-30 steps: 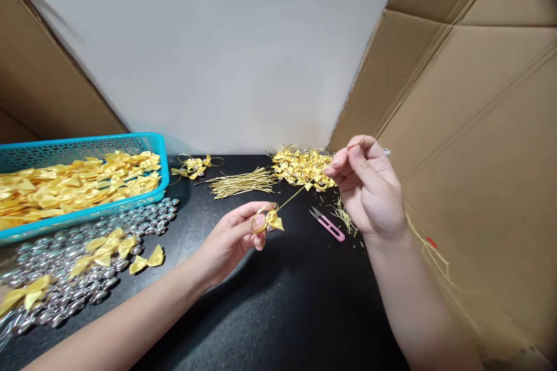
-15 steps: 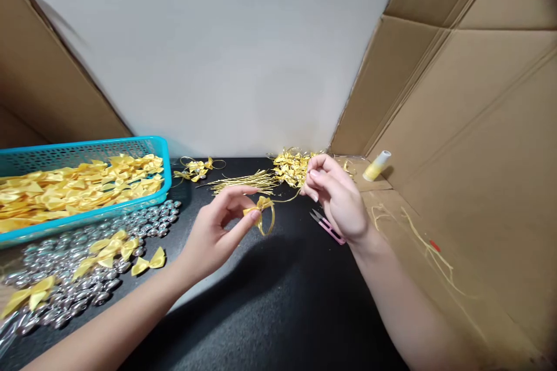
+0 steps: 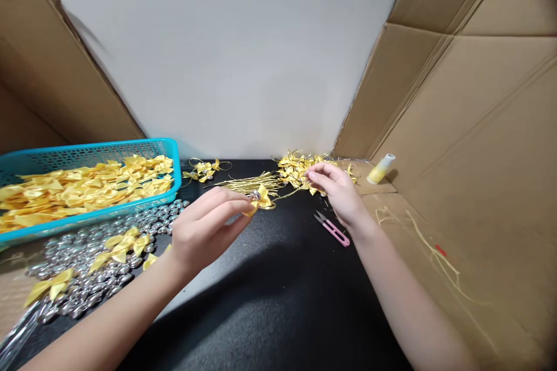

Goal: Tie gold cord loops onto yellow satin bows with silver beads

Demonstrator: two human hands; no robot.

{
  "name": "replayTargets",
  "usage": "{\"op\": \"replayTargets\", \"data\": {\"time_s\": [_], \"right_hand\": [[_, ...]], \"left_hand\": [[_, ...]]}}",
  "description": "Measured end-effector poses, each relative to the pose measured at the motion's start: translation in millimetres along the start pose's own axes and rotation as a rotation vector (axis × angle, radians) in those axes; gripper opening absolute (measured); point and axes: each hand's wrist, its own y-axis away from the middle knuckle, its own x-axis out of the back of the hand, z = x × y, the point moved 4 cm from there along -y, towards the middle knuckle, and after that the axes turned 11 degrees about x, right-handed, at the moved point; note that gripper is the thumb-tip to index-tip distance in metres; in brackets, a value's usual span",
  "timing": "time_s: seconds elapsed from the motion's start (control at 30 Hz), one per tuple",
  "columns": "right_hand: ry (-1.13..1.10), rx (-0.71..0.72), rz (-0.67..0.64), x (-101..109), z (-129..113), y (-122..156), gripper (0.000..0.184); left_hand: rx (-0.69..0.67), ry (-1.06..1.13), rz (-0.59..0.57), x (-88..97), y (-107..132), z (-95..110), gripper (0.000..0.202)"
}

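My left hand (image 3: 204, 226) pinches a small yellow ribbon bow (image 3: 260, 197) with a silver bead and a gold cord loop, held just above the black table (image 3: 278, 301). My right hand (image 3: 335, 188) is farther back and to the right, fingers pinched on the free end of the gold cord (image 3: 290, 191) that runs from the bow. That hand hovers at the pile of finished yellow bows (image 3: 300, 167) against the back wall. A bundle of cut gold cords (image 3: 248, 183) lies just behind the held bow.
A teal basket (image 3: 143, 148) full of yellow bows stands at the left, with a heap of silver beads (image 3: 87, 261) and loose bows in front. Pink thread snips (image 3: 333, 229) lie beside my right wrist. A small yellow-white tube (image 3: 380, 168) rests by the cardboard wall (image 3: 478, 145).
My right hand came down from mid-air and back toward the bow pile, still on the cord. My left hand carried the bow forward and turned it over.
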Motion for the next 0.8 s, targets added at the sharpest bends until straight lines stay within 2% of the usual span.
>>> {"op": "replayTargets", "data": {"time_s": [0.17,0.23,0.27,0.37,0.43,0.5,0.6,0.7,0.8], "right_hand": [[0.213,0.107,-0.012,-1,-9,5,0.011],[0.307,0.29,-0.033,-7,-23,10,0.014],[0.359,0.428,-0.075,-12,-32,15,0.017],[0.502,0.802,-0.322,-32,-51,31,0.016],[0.57,0.931,-0.381,-37,-55,37,0.012],[0.604,0.991,-0.356,-36,-56,38,0.012],[0.581,1.006,-0.291,-29,-56,36,0.015],[0.534,0.975,-0.25,-25,-59,37,0.016],[0.503,0.872,-0.258,-32,-61,40,0.003]], "left_hand": [[0.125,0.082,0.011,2.4,-2,3,0.019],[0.14,0.091,0.005,3.4,-3,4,0.018],[0.14,0.09,0.0,3.8,-3,5,0.018],[0.125,0.077,-0.02,4.2,-4,8,0.018],[0.114,0.078,-0.037,4.3,-3,10,0.017],[0.099,0.089,-0.052,4.9,-3,11,0.017],[0.038,0.094,-0.035,9.3,-2,12,0.019],[-0.018,0.063,0.005,15.0,-2,12,0.021],[-0.045,0.038,-0.004,15.9,-3,16,0.017]]}}
